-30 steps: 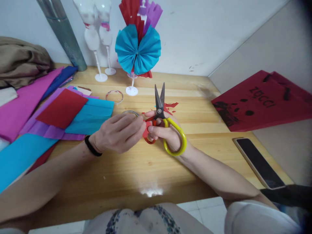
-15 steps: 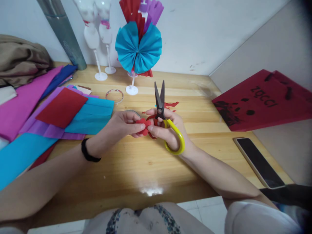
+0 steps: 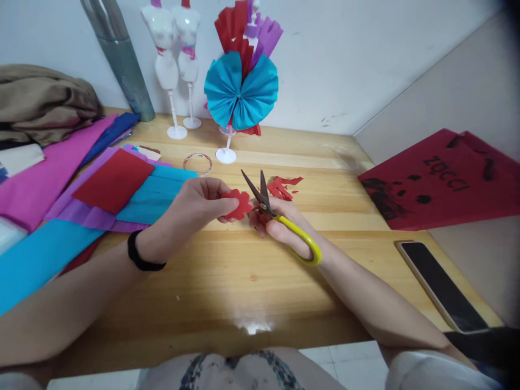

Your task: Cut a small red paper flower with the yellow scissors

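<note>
Between thumb and fingers, my left hand (image 3: 199, 205) pinches a small red paper flower (image 3: 240, 205) with a scalloped edge. My right hand (image 3: 284, 219) holds scissors (image 3: 298, 233) with a yellow handle, their blades slightly apart and pointing up and away. The blades are just right of the flower. Red paper scraps (image 3: 282, 187) lie on the table behind my right hand.
A blue paper fan on a white stand (image 3: 226, 155), two white mannequins (image 3: 166, 70) and a bottle (image 3: 130, 76) stand at the back. Colored paper sheets (image 3: 114, 181) lie left. A tape roll (image 3: 197, 163), red bag (image 3: 439, 184) and phone (image 3: 442, 284) are also there.
My right hand has come off the red flower and moved slightly right, tilting the scissors left. The flower now stays in my left hand alone, and more red scraps show.
</note>
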`<move>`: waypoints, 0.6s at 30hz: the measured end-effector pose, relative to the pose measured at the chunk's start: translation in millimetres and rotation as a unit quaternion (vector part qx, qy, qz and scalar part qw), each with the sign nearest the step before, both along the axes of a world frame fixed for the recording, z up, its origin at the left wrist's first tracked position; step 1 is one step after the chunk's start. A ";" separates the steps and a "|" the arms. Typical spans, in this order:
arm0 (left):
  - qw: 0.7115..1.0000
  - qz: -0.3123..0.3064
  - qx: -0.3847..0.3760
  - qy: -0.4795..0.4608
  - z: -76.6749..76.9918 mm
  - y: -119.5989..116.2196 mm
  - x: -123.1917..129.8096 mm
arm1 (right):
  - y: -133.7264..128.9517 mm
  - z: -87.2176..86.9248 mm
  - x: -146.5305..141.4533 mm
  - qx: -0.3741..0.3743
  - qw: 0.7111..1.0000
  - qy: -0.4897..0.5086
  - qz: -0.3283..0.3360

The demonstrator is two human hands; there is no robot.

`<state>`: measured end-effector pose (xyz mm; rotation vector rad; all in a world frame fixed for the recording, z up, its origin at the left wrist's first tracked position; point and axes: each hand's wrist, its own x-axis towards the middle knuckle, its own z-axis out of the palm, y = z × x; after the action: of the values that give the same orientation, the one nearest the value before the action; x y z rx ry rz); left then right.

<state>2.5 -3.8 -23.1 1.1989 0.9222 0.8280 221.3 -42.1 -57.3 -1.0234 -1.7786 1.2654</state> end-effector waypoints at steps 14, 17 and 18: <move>0.980 0.036 0.134 0.140 8.7 -3.6 1.0 | 2.6 0.6 -5.2 0.052 0.992 -0.106 0.033; 0.976 0.041 0.152 0.153 10.1 -4.0 1.5 | 2.4 -0.6 -5.4 0.058 0.992 -0.107 0.032; 0.974 0.042 0.157 0.155 10.7 -4.2 1.8 | 2.4 -1.2 -5.5 0.060 0.992 -0.105 0.033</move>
<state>4.3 -8.0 -12.3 1.6048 1.1295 0.8930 215.9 -39.7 -58.4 -1.0675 -2.0378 1.1078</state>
